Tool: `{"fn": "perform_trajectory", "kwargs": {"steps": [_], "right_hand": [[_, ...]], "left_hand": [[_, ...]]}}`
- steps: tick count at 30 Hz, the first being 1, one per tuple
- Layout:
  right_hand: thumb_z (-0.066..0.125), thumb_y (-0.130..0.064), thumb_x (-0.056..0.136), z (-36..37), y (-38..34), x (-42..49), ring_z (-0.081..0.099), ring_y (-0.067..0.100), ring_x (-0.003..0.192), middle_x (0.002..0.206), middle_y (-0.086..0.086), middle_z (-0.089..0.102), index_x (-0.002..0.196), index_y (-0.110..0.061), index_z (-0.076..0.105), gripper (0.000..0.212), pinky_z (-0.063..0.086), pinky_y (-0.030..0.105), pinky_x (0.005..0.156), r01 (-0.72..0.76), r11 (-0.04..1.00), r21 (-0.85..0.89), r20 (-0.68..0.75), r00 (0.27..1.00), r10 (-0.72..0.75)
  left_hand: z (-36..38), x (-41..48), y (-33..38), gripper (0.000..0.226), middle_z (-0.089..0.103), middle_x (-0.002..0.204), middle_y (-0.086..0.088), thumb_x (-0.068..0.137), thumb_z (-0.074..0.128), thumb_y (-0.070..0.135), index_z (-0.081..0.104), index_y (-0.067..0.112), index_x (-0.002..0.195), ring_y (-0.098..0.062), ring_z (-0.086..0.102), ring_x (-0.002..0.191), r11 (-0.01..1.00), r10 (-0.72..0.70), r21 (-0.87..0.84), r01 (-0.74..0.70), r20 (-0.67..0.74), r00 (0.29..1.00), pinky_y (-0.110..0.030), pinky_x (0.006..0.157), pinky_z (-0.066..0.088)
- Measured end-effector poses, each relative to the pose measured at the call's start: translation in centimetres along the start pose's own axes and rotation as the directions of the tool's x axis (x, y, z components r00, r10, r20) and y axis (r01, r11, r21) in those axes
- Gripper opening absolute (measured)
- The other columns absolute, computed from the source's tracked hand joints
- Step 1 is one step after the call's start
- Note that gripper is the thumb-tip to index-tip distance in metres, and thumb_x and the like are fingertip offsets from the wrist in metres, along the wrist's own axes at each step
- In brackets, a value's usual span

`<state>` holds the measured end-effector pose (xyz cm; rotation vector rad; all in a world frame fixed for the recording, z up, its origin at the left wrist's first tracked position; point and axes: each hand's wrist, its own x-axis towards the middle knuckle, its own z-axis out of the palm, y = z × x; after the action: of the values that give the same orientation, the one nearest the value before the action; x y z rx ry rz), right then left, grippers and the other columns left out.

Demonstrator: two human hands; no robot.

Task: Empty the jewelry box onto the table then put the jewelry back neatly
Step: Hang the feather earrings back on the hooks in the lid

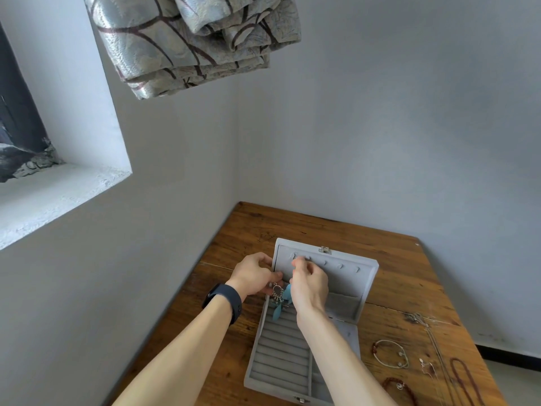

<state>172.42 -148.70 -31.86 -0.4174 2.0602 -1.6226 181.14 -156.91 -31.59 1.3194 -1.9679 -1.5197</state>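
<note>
L hand (251, 276): fingers curled on lid (345, 276) edge, steadying box (281, 356). Earrings (278, 293): dangle btwn hands. R hand (310, 284): tips pinched at lid hooks, prob. on earring wire, hanging it. Right of R hand: bracelets (390, 353), necklace (419, 317) on counter (292, 224), awaiting return.

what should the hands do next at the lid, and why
Probably slip the top of the feather pendant over the leftmost hook and let go. The right hand seems to pinch its top right at that hook, the left hand grips the lid by its edge, and the pendant dangles between them.
</note>
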Motion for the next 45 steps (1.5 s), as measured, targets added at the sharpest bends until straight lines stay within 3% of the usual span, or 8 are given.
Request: {"fn": "perform_trajectory", "kwargs": {"steps": [9, 23, 29, 32, 37, 40, 42, 45], "right_hand": [[0.049, -0.036, 0.100, -0.2, -0.3, 0.0, 0.062, 0.027, 0.090, 0.092, 0.005, 0.071, 0.089, -0.016, 0.070, 0.031, 0.039, 0.028, 0.074, 0.098, 0.984, -0.147, -0.056, 0.993, -0.107], [0.050, -0.036, 0.098, 0.2, -0.6, 0.3, 0.068, 0.026, 0.093, 0.096, 0.008, 0.073, 0.086, -0.024, 0.068, 0.024, 0.054, 0.039, 0.085, -0.040, 0.998, -0.058, 0.009, 0.999, 0.041], [0.055, -0.033, 0.097, -0.3, -0.5, 0.1, 0.062, 0.014, 0.068, 0.074, 0.004, 0.069, 0.076, -0.023, 0.064, 0.025, 0.039, 0.027, 0.055, -0.106, 0.994, 0.039, 0.047, 0.993, 0.104], [0.055, -0.029, 0.096, -0.5, -0.3, -0.1, 0.062, 0.012, 0.068, 0.078, 0.003, 0.067, 0.078, -0.022, 0.063, 0.020, 0.045, 0.029, 0.063, -0.138, 0.989, 0.060, 0.064, 0.989, 0.134], [0.052, -0.035, 0.100, -0.9, 0.3, -0.2, 0.062, 0.009, 0.075, 0.082, -0.002, 0.067, 0.083, -0.026, 0.064, 0.023, 0.042, 0.025, 0.059, -0.035, 0.999, 0.025, 0.064, 0.997, 0.033], [0.049, -0.039, 0.102, -1.0, 0.2, -0.1, 0.065, 0.011, 0.085, 0.092, -0.007, 0.069, 0.081, -0.031, 0.062, 0.025, 0.052, 0.032, 0.077, 0.037, 0.999, -0.002, 0.064, 0.997, -0.037], [0.048, -0.038, 0.103, -1.2, 0.2, 0.0, 0.065, 0.015, 0.094, 0.096, -0.008, 0.067, 0.083, -0.034, 0.061, 0.024, 0.053, 0.038, 0.089, 0.094, 0.995, -0.042, 0.072, 0.993, -0.091], [0.046, -0.039, 0.104, -1.5, 0.2, 0.3, 0.061, 0.010, 0.093, 0.094, -0.012, 0.062, 0.101, -0.029, 0.063, 0.020, 0.049, 0.029, 0.081, 0.191, 0.973, -0.127, 0.083, 0.980, -0.182]], "left_hand": [[0.1, 0.0, 0.0, 0.026, 0.075, 0.089, 0.000, 0.088, 0.075, 0.018, 0.062, 0.018, 0.110, -0.004, 0.069, 0.055, 1.000, 0.001, 0.028, -0.001, -0.001, 1.000, -0.011, 0.039, 0.042], [-0.1, 0.2, -0.4, 0.029, 0.076, 0.095, -0.001, 0.088, 0.074, 0.020, 0.060, 0.021, 0.113, -0.008, 0.070, 0.059, 1.000, -0.008, 0.026, 0.008, 0.004, 1.000, -0.011, 0.039, 0.041], [0.1, 0.4, -0.5, 0.029, 0.075, 0.091, 0.001, 0.087, 0.075, 0.020, 0.061, 0.024, 0.111, -0.009, 0.072, 0.059, 0.999, 0.014, 0.032, -0.014, -0.010, 1.000, -0.014, 0.044, 0.047], [0.4, 0.4, -1.0, 0.033, 0.076, 0.085, 0.003, 0.086, 0.076, 0.021, 0.058, 0.025, 0.113, -0.012, 0.073, 0.064, 0.997, 0.071, 0.047, -0.069, -0.040, 0.997, -0.022, 0.060, 0.058], [0.8, 0.2, -1.4, 0.040, 0.076, 0.079, 0.005, 0.087, 0.075, 0.021, 0.054, 0.023, 0.121, -0.007, 0.072, 0.062, 0.989, 0.140, 0.061, -0.136, -0.070, 0.988, -0.022, 0.060, 0.058], [0.6, -0.2, -1.1, 0.042, 0.075, 0.083, 0.006, 0.088, 0.072, 0.027, 0.047, 0.031, 0.121, -0.010, 0.071, 0.068, 0.975, 0.206, 0.120, -0.189, -0.156, 0.966, -0.032, 0.072, 0.060], [0.7, -0.8, -0.6, 0.041, 0.071, 0.085, 0.009, 0.091, 0.067, 0.031, 0.042, 0.036, 0.123, -0.006, 0.067, 0.071, 0.931, 0.324, 0.246, -0.269, -0.219, 0.920, -0.027, 0.063, 0.054], [0.9, -1.4, 0.4, 0.029, 0.069, 0.085, 0.011, 0.096, 0.059, 0.032, 0.037, 0.041, 0.114, -0.003, 0.062, 0.063, 0.792, 0.515, 0.486, -0.368, -0.211, 0.831, -0.021, 0.047, 0.044]]}}
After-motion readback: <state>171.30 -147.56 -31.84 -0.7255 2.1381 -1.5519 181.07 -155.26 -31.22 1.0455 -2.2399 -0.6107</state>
